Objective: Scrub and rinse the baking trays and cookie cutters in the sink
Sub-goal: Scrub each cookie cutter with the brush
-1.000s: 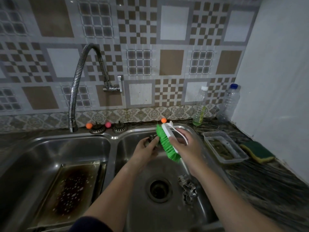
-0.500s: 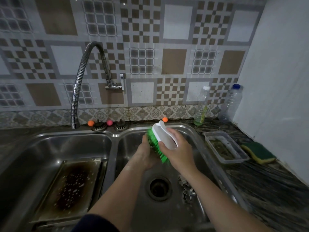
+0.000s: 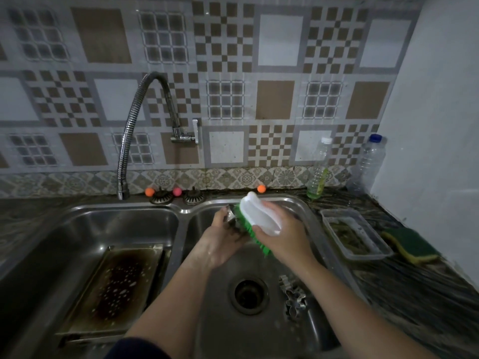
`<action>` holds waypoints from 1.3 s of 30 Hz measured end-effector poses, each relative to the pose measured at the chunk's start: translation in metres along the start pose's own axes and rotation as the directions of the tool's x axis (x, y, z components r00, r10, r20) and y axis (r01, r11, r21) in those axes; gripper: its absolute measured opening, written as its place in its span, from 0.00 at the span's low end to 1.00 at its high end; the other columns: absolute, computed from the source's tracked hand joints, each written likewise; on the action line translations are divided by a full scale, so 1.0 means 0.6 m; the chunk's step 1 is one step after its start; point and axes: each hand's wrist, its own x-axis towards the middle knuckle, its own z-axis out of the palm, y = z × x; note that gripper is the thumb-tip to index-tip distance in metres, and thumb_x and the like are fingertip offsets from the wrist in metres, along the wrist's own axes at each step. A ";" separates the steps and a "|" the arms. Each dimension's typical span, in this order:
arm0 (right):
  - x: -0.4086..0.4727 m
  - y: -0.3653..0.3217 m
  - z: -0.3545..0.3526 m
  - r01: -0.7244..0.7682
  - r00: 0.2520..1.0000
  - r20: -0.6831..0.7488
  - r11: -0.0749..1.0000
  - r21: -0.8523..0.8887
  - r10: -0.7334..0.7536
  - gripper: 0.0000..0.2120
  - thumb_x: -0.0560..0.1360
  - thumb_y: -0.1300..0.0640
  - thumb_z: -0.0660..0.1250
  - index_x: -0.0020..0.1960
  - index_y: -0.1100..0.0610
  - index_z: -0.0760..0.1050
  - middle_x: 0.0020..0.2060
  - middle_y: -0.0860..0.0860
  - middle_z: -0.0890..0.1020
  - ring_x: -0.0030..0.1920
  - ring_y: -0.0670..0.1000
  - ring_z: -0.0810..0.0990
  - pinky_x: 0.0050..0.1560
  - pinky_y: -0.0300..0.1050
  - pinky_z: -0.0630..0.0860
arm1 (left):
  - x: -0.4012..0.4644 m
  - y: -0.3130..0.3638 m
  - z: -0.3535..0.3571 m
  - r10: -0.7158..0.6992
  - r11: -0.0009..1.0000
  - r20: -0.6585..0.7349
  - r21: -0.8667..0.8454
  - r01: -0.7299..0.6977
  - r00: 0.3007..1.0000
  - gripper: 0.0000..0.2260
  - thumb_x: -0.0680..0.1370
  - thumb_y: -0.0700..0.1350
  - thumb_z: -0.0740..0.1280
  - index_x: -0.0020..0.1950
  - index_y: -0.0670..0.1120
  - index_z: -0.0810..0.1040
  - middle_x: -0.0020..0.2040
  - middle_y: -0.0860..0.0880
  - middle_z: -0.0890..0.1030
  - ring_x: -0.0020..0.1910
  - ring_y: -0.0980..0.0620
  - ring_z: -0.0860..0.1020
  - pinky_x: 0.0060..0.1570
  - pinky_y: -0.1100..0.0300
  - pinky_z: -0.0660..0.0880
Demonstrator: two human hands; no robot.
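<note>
Over the right sink basin (image 3: 305, 330), my left hand (image 3: 220, 242) holds a small metal cookie cutter (image 3: 231, 215), mostly hidden by my fingers. My right hand (image 3: 282, 238) grips a white scrub brush with green bristles (image 3: 259, 216), whose bristles press against the cutter. More metal cookie cutters (image 3: 294, 297) lie on the basin floor to the right of the drain (image 3: 248, 295). A burnt, soapy baking tray (image 3: 114, 286) lies in the left basin (image 3: 77, 229).
A flexible chrome tap (image 3: 134, 120) arches over the left basin; no water shows. On the right counter sit a clear plastic tub (image 3: 355, 235), a green-yellow sponge (image 3: 412, 244), a soap bottle (image 3: 318, 172) and a clear bottle (image 3: 369, 161). Two strainer plugs (image 3: 176, 196) rest behind the sinks.
The brush has swept left and down across the cutter, from tilted with bristles showing to lying flatter over my left fingers. Both hands stay above the right basin.
</note>
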 end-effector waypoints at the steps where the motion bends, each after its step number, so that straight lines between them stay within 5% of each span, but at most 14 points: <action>1: 0.005 -0.001 0.002 0.043 0.998 0.044 0.998 -0.053 -0.041 0.27 0.70 0.50 0.72 0.68 0.45 0.71 0.59 0.42 0.77 0.58 0.45 0.74 0.56 0.43 0.74 | -0.005 -0.001 -0.001 0.014 0.999 0.009 0.045 -0.014 1.000 0.25 0.82 0.54 0.52 0.69 0.36 0.69 0.64 0.36 0.75 0.60 0.42 0.75 0.58 0.51 0.72; 5: 0.034 -0.008 0.002 0.079 0.996 -0.041 0.991 -0.104 -0.083 0.27 0.70 0.53 0.73 0.68 0.50 0.71 0.60 0.49 0.78 0.59 0.50 0.76 0.56 0.40 0.72 | -0.021 0.005 -0.011 0.105 0.994 0.019 0.014 -0.105 0.994 0.23 0.82 0.52 0.56 0.69 0.37 0.70 0.66 0.38 0.75 0.66 0.44 0.73 0.61 0.56 0.74; 8: 0.032 -0.024 0.015 0.168 0.980 0.121 0.984 -0.063 -0.160 0.27 0.70 0.53 0.73 0.68 0.49 0.72 0.60 0.48 0.78 0.59 0.49 0.76 0.55 0.38 0.71 | -0.030 0.016 -0.038 0.160 0.987 -0.033 0.013 -0.160 0.987 0.19 0.82 0.51 0.56 0.67 0.40 0.72 0.59 0.41 0.80 0.57 0.47 0.78 0.54 0.59 0.77; 11: 0.027 -0.031 0.050 0.172 0.978 0.136 0.981 -0.089 -0.160 0.27 0.70 0.54 0.73 0.68 0.50 0.72 0.60 0.50 0.79 0.59 0.50 0.76 0.54 0.37 0.69 | -0.049 0.019 -0.069 0.193 0.981 -0.063 0.014 -0.193 0.979 0.19 0.82 0.51 0.56 0.66 0.39 0.72 0.58 0.41 0.80 0.60 0.45 0.77 0.62 0.56 0.73; 14: 0.027 -0.045 0.083 0.096 0.992 0.085 0.995 -0.011 -0.095 0.28 0.68 0.54 0.74 0.67 0.50 0.73 0.57 0.51 0.80 0.56 0.52 0.77 0.53 0.40 0.71 | -0.064 0.034 -0.104 0.260 0.963 -0.119 -0.039 -0.267 0.958 0.17 0.82 0.49 0.56 0.63 0.40 0.73 0.52 0.43 0.81 0.51 0.49 0.79 0.50 0.60 0.78; 18: 0.009 -0.069 0.143 0.150 0.965 0.218 0.989 -0.018 -0.142 0.26 0.67 0.55 0.74 0.65 0.50 0.75 0.56 0.50 0.81 0.56 0.52 0.78 0.50 0.36 0.69 | -0.080 0.057 -0.149 0.277 0.960 -0.219 0.094 -0.262 0.936 0.12 0.80 0.45 0.60 0.58 0.41 0.78 0.55 0.42 0.81 0.55 0.49 0.78 0.55 0.59 0.75; 20: 0.013 -0.077 0.166 0.070 0.983 0.174 0.996 -0.055 -0.059 0.27 0.68 0.54 0.73 0.66 0.50 0.74 0.58 0.51 0.80 0.58 0.53 0.77 0.53 0.38 0.68 | -0.091 0.064 -0.172 0.304 0.941 -0.274 0.235 -0.243 0.912 0.06 0.79 0.42 0.64 0.52 0.43 0.80 0.50 0.42 0.81 0.47 0.52 0.81 0.47 0.63 0.77; 22: 0.018 -0.081 0.186 0.005 0.989 0.149 0.998 -0.066 0.004 0.28 0.68 0.54 0.73 0.67 0.50 0.73 0.59 0.53 0.79 0.59 0.54 0.76 0.55 0.40 0.69 | -0.105 0.074 -0.203 0.405 0.830 -0.353 0.529 -0.178 0.844 0.05 0.77 0.42 0.67 0.53 0.47 0.79 0.49 0.46 0.80 0.40 0.56 0.80 0.40 0.71 0.75; 25: 0.016 -0.087 0.215 -0.006 0.993 0.120 0.997 -0.081 0.016 0.28 0.67 0.55 0.74 0.67 0.50 0.74 0.58 0.52 0.80 0.58 0.54 0.77 0.54 0.40 0.69 | -0.120 0.090 -0.283 0.549 0.448 -0.338 0.891 0.072 0.764 0.18 0.73 0.47 0.72 0.62 0.49 0.73 0.55 0.52 0.79 0.52 0.55 0.78 0.52 0.67 0.72; 30: 0.006 -0.071 0.259 -0.083 0.994 0.062 0.996 -0.038 0.085 0.27 0.67 0.57 0.76 0.65 0.51 0.75 0.58 0.52 0.80 0.58 0.53 0.78 0.52 0.37 0.67 | -0.110 0.102 -0.410 0.406 0.225 -0.337 0.938 0.265 0.849 0.33 0.72 0.48 0.73 0.74 0.47 0.64 0.67 0.47 0.73 0.66 0.48 0.72 0.64 0.56 0.69; 33: -0.004 -0.055 0.270 -0.259 0.965 0.058 0.963 0.074 0.255 0.28 0.68 0.56 0.77 0.66 0.49 0.74 0.57 0.47 0.79 0.55 0.49 0.77 0.48 0.40 0.70 | -0.089 0.098 -0.468 0.342 0.087 -0.325 0.945 0.315 0.882 0.36 0.74 0.49 0.71 0.77 0.47 0.56 0.74 0.47 0.65 0.71 0.47 0.65 0.68 0.55 0.65; 36: -0.015 -0.038 0.272 -0.475 0.880 0.154 0.831 0.291 0.449 0.31 0.67 0.59 0.78 0.67 0.51 0.71 0.59 0.48 0.76 0.56 0.49 0.76 0.45 0.40 0.74 | -0.069 0.091 -0.505 0.275 0.046 -0.331 0.942 0.331 0.903 0.37 0.75 0.50 0.70 0.78 0.47 0.54 0.75 0.47 0.62 0.74 0.48 0.61 0.70 0.55 0.63; 39: -0.027 -0.018 0.269 -0.546 0.837 0.197 0.787 0.285 0.510 0.30 0.67 0.64 0.75 0.66 0.50 0.71 0.60 0.49 0.77 0.55 0.49 0.77 0.48 0.45 0.76 | -0.061 0.081 -0.522 0.231 0.034 -0.341 0.939 0.343 0.911 0.37 0.75 0.50 0.70 0.78 0.48 0.54 0.76 0.48 0.61 0.74 0.48 0.61 0.70 0.52 0.65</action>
